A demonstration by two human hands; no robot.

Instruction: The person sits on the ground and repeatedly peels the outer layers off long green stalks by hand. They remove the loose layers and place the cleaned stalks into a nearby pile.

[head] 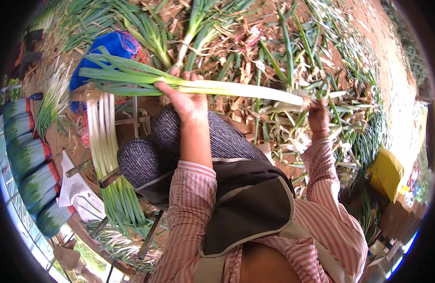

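My left hand (185, 93) grips a long green onion (235, 88), thumb across the pale stem where the green leaves begin. The stalk lies level across my view, leaves to the left and white root end to the right. My right hand (319, 118) is by the hairy roots (306, 100), fingers bunched. Blur hides whether it pinches the roots or a strip of peel. Below the leaves, several trimmed green onions (103, 131) lie side by side across a rack (109, 177), roots toward the top of the view.
Peeled leaves and dry husks (284, 123) litter the soil before me. Unpeeled green onions (146, 35) lie farther out, near a blue bag (113, 44). At left, packed bundles (30, 159) stand in a row beside a white sheet (79, 191). A yellow sack (387, 173) sits at right.
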